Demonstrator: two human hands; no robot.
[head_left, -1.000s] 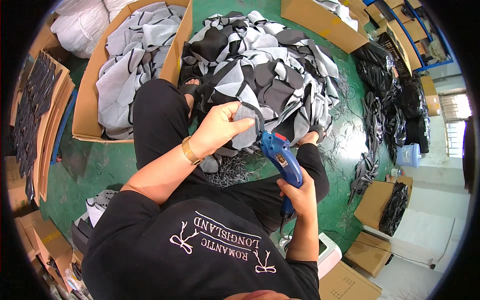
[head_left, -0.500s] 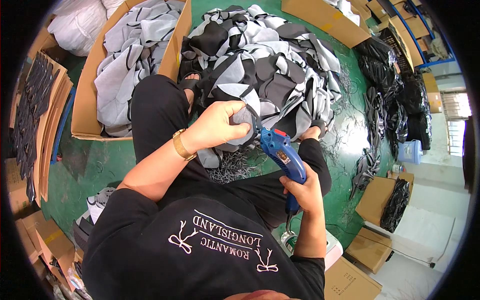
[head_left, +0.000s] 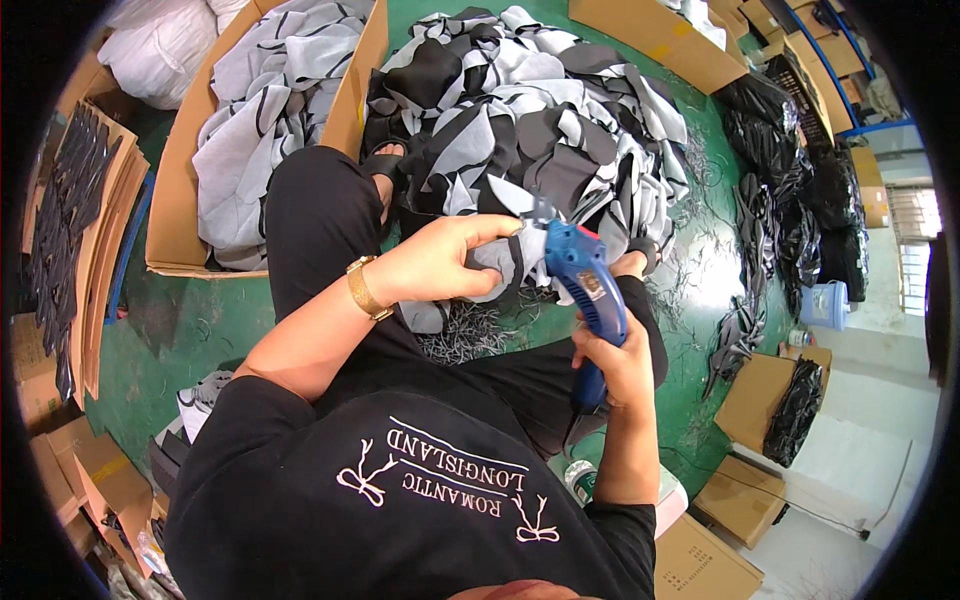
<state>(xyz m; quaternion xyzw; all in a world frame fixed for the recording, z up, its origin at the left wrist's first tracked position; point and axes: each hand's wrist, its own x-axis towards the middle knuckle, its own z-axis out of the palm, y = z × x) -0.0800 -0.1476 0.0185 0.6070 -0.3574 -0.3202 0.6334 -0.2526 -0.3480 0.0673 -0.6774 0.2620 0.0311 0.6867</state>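
In my right hand (head_left: 615, 358) is a blue corded electric fabric cutter (head_left: 592, 285). My fingers wrap its handle, and its head points up and left. My left hand (head_left: 440, 262) pinches a small grey piece of fabric with a black edge (head_left: 505, 265) between thumb and fingers. The cutter's head sits just right of that piece; whether the blade touches it I cannot tell. Beyond both hands spreads a large heap of grey and black fabric pieces (head_left: 570, 145) on the floor.
A tall cardboard box (head_left: 165, 225) full of similar pieces stands left. Thin dark offcuts (head_left: 465, 335) lie on the green floor between my legs. Black plastic bags (head_left: 765, 130), a pale blue bucket (head_left: 824, 305) and cartons (head_left: 738, 500) line the right side.
The cutter has moved slightly right and turned, its head now past the right edge of the fabric piece. My left index finger has straightened and my left hand has shifted a little.
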